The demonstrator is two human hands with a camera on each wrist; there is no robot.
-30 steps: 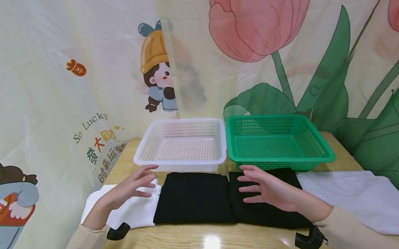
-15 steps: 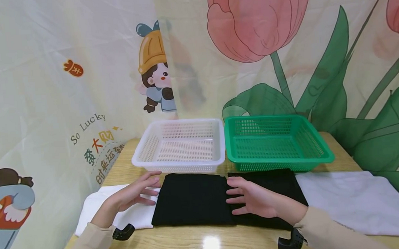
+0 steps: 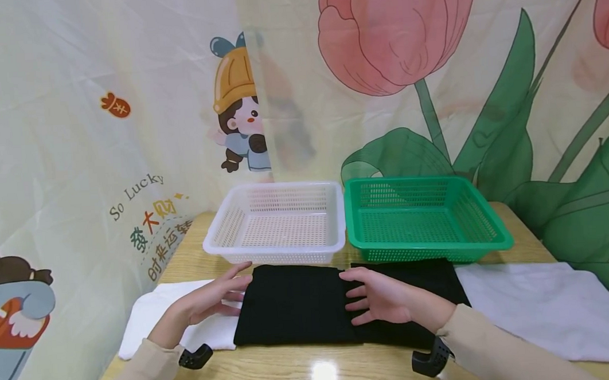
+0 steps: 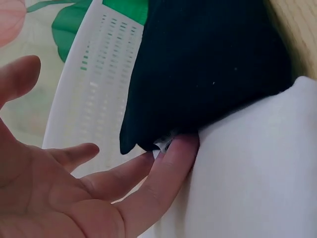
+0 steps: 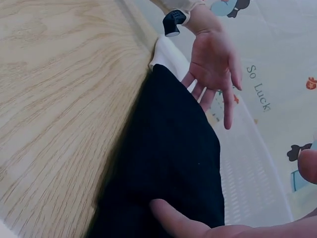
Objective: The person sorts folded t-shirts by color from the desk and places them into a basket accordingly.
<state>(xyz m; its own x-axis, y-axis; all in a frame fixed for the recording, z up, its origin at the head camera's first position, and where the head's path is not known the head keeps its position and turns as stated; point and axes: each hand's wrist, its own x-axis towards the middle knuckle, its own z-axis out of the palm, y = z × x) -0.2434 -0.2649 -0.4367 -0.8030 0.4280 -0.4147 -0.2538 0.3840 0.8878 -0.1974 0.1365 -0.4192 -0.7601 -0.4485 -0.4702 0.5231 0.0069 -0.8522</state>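
Observation:
A folded black cloth [image 3: 295, 305] lies flat on the table between my two hands. At its left edge is my left hand [image 3: 207, 303], thumb raised and fingers loosely extended. The left wrist view shows those fingertips right at the cloth's corner, beside a small whitish tag [image 4: 162, 145]. My right hand [image 3: 385, 298] is at the opposite edge, over the seam with a second folded black cloth [image 3: 443, 280]. Its fingers are spread and slightly bent, one fingertip [image 5: 161, 208] against the black fabric in the right wrist view. Neither hand grips anything.
Behind the cloths stand a white basket [image 3: 276, 250] and a green basket [image 3: 436, 244], side by side with nothing in them. White cloths lie at the left [image 3: 155, 307] and right [image 3: 543, 309]. A printed curtain [image 3: 299, 98] hangs behind the wooden table [image 3: 262, 373].
My right hand has moved left and slightly down, from over the second black cloth to the first one's right edge. My left hand has shifted right and slightly down to its left edge.

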